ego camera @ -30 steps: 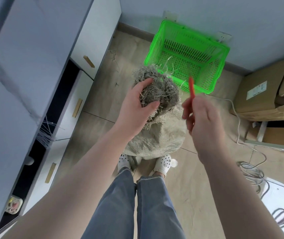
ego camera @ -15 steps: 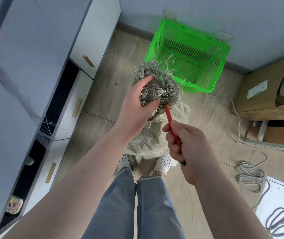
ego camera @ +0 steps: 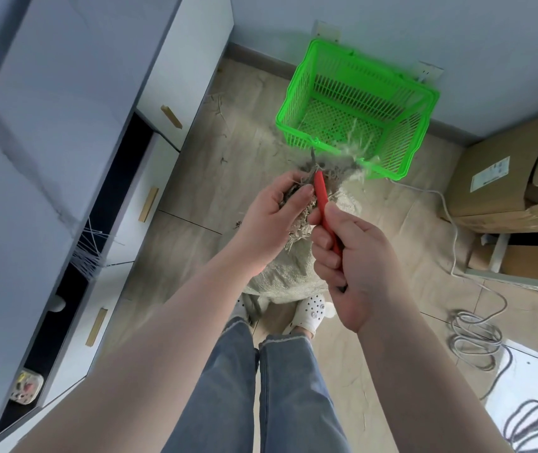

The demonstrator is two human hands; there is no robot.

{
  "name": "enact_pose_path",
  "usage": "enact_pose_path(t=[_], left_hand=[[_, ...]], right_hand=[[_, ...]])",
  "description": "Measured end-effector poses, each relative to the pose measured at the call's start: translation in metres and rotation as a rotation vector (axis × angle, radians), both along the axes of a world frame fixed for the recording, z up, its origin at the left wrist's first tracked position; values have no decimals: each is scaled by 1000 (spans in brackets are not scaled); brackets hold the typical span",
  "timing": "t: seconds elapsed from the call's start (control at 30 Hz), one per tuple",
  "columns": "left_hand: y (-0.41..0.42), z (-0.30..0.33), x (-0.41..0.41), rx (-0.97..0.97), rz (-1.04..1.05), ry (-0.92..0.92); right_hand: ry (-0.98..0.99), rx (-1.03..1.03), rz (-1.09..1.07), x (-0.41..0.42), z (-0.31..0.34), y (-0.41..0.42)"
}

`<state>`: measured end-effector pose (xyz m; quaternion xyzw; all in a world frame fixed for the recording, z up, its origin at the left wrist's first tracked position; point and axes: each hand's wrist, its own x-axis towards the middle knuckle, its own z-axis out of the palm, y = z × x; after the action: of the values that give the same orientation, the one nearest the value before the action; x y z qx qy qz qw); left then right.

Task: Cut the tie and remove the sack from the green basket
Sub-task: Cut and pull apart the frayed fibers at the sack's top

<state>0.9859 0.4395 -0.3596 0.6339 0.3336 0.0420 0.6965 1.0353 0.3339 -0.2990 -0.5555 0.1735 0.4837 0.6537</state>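
Sack [ego camera: 288, 273] stands on the floor [ego camera: 195, 197] at the person's feet, just in front of the green basket [ego camera: 359, 106], not in it. Left hand [ego camera: 272, 220] fingers clenched round the frayed gathered neck [ego camera: 323, 173]. Right hand [ego camera: 352, 263] fingers wrapped round a red-handled cutter [ego camera: 323, 204], tip at the bunched neck. Tie itself too blurred to make out
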Motion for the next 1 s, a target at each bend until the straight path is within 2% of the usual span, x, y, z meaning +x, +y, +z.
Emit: enact_pose_path(t=[0.17, 0.27, 0.5, 0.7, 0.8, 0.87, 0.93, 1.0], left_hand=[[4, -9, 4, 365, -94, 19], [-2, -8, 5, 434, -86, 35], [-2, -13, -4, 502, -20, 98], [-13, -5, 1, 483, -43, 95], [-26, -5, -4, 447, -24, -1], [-28, -4, -7, 346, 62, -35], [-23, -2, -7, 275, 135, -39], [-17, 0, -6, 308, 148, -13]], right_hand=[[11, 3, -57, -6, 9, -4], [-5, 1, -105, -8, 8, -6], [75, 46, -82, -14, 15, -14], [11, 51, -107, -3, 13, -5], [-9, -4, -66, 8, 7, 0], [-42, -52, -9, 11, 5, 0], [-96, -109, 63, 10, 4, -3], [-145, -166, 128, 7, 3, -6]])
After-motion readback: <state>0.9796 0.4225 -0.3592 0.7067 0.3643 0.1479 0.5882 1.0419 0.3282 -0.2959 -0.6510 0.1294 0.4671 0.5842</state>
